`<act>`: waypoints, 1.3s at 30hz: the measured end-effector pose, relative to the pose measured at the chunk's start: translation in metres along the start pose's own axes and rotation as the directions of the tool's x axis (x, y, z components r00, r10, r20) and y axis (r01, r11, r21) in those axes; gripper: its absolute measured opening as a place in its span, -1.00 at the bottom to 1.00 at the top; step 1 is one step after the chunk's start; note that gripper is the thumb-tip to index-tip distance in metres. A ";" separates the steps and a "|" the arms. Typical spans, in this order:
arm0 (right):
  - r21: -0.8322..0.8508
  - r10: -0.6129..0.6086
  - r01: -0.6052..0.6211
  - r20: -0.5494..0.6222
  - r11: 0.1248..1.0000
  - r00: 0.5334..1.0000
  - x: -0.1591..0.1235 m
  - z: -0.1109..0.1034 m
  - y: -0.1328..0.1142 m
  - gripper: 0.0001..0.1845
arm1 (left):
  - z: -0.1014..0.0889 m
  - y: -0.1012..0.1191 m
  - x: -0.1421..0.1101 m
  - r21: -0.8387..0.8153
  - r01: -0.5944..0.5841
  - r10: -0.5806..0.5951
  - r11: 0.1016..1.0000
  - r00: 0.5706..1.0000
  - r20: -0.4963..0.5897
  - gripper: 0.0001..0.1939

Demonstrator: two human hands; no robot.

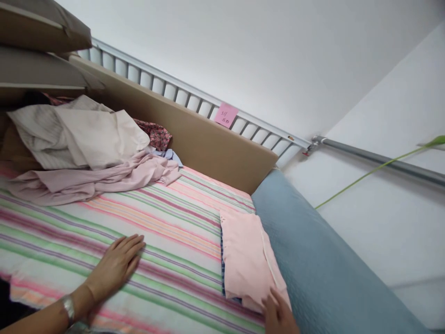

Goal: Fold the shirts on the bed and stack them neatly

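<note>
My left hand lies flat and open on the striped bedsheet, fingers stretched out, a silver bracelet on the wrist. My right hand shows only in part at the bottom edge; its fingers rest on the near corner of a folded pink garment. That garment lies on top of another folded piece with a dark checked edge, beside the blue bedcover.
A heap of unfolded clothes, beige, pale pink and floral, sits at the far left of the bed. A brown board runs along the headboard rail, which carries a pink sticky note. White walls and a grey pipe stand at the right.
</note>
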State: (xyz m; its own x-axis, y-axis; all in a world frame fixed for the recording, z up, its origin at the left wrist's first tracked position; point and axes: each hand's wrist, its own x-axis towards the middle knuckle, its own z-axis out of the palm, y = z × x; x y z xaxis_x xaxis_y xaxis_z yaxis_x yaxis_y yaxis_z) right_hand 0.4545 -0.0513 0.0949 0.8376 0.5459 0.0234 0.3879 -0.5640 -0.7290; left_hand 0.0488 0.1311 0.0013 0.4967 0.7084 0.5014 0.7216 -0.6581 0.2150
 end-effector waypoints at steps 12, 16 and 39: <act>-0.541 -0.354 0.394 0.182 0.743 0.917 0.115 0.152 -0.106 -0.31 | 0.002 -0.002 -0.002 0.027 -0.013 0.013 1.000 1.000 0.006 -0.60; -0.489 -0.326 0.347 0.131 0.800 0.936 0.129 0.150 -0.100 -0.53 | 0.002 -0.003 -0.003 0.054 -0.034 0.033 0.998 0.999 0.021 -0.56; -0.495 -0.250 0.165 -0.110 0.853 0.962 0.149 0.092 -0.056 -0.45 | 0.032 -0.025 -0.015 0.092 -0.117 0.119 0.989 0.993 -0.019 -0.47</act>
State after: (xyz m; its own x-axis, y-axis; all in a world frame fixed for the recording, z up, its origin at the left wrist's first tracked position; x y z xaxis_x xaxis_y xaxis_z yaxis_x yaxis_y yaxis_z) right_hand 0.5218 0.1189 0.0764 0.7511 0.5981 0.2796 0.6596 -0.6977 -0.2796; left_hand 0.0386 0.1453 -0.0380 0.5700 0.6201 0.5391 0.6997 -0.7103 0.0773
